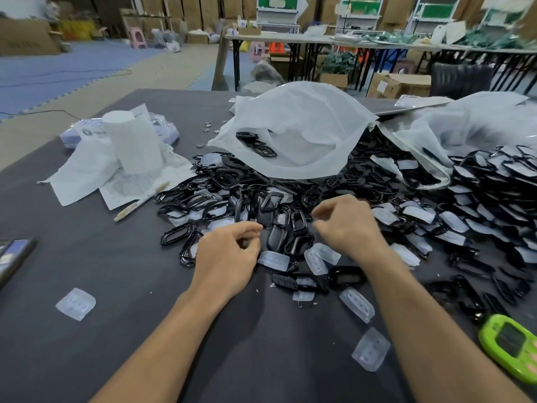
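A big heap of black plastic frames and shells (261, 199) covers the middle of the dark grey table (116, 286). Clear soft pads (357, 305) lie scattered among them and in front. My left hand (226, 257) hovers at the heap's near edge with loosely curled fingers and nothing in it. My right hand (345, 225) hangs over the heap, fingers loosely curled, and I see nothing held in it. Between the two hands lie black shells (276, 237) and clear pads (273, 260).
A white plastic bag (293, 132) lies open behind the heap. A paper roll (133, 141), sheets and a pen (142, 200) sit at the left. A green timer (511, 344) lies at the right edge, a phone (14, 257) at the left edge. Stacked assembled pieces (494, 184) fill the right side.
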Demonstrator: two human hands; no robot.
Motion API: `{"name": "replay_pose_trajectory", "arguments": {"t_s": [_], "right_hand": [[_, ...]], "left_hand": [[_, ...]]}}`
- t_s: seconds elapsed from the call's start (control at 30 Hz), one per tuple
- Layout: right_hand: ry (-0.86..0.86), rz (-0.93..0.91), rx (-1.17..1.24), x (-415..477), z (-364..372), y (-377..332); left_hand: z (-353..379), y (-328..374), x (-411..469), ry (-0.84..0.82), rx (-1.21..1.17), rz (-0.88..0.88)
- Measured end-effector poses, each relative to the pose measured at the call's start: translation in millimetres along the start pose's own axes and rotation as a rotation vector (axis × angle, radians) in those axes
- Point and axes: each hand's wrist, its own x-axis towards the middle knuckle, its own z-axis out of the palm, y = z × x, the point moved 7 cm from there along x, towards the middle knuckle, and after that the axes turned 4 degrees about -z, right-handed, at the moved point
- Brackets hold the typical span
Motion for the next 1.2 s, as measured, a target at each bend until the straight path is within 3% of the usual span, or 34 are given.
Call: {"name": "replay_pose_trajectory", "arguments": {"t_s": [0.3,0.5,0.63,0.7,0.8,0.87,1.0,1.1,1.2], "right_hand": [[0.038,0.023,-0.102,1.7,37.3,-24.4],[-0.026,-0.122,-0.140,-4.4,48.7,-34.3],[0.139,-0.160,-0.098,-5.3,37.0,-34.4],[0.229,-0.183,0.023,-7.8,28.9,-33.0],[0.225,-0.185,0.412,-12.8,24.9,-35.0],[0.105,-0.171,0.647,-15.1,34.0,-41.4],[-0.295,-0.145,1.084,-26.2,58.9,-64.1],[-0.386,-0.113,1.153,-28.7,61.8,-63.8],[-0.261,-0.118,1.041,-21.1,55.5,-53.2]], "left_hand": [[-4.1,-3.9,1.4,0.021,0.021,-0.055],[-7.0,-1.8,5.9,0.075,0.016,-0.041],[-9.4,-2.2,7.7,0.081,0.004,-0.043],[-10.4,-3.1,8.3,0.085,-0.007,-0.045],[-10.5,-2.0,9.5,0.067,-0.113,-0.042],[-1.7,-0.7,9.8,-0.069,-0.275,-0.038],[16.6,5.7,8.3,-0.346,-0.664,-0.070],[7.9,-0.1,12.9,-0.265,-0.671,-0.080],[-2.5,-12.0,18.4,-0.124,-0.550,-0.096]]}}
